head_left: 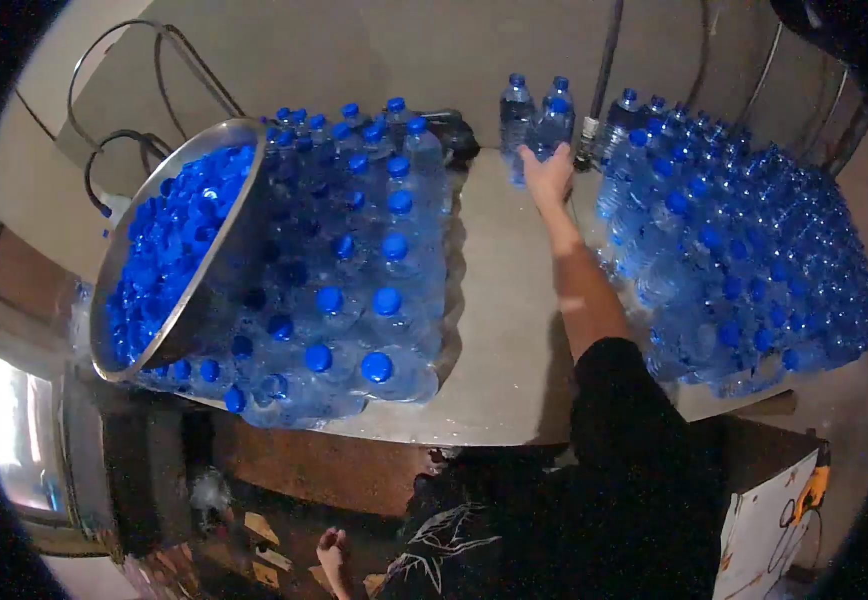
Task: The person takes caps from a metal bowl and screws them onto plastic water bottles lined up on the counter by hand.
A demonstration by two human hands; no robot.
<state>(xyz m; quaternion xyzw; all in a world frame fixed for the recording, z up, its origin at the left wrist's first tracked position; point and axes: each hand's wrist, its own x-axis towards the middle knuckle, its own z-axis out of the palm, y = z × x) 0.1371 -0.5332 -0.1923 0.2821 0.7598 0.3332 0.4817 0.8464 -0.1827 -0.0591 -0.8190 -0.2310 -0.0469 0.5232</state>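
At the back of the table, my right hand point(548, 178) is closed round the lower part of a clear plastic water bottle point(554, 128) with a blue top. Two more bottles stand close to it, one of them a bottle point(516, 118) just to the left. My left hand point(334, 556) is low at the bottom of the view, below the table edge, its fingers curled. Whatever it may hold cannot be made out. Left of my right arm stands a block of blue-capped bottles point(394, 255). To its right is another large group of bottles point(724, 260).
A big metal bowl point(216, 262) of loose blue caps point(179, 240) is tilted over the left bottles. The pale table point(499, 330) shows between the two groups. A pole point(609, 60) and hoses rise behind. A white cabinet point(769, 520) stands at lower right.
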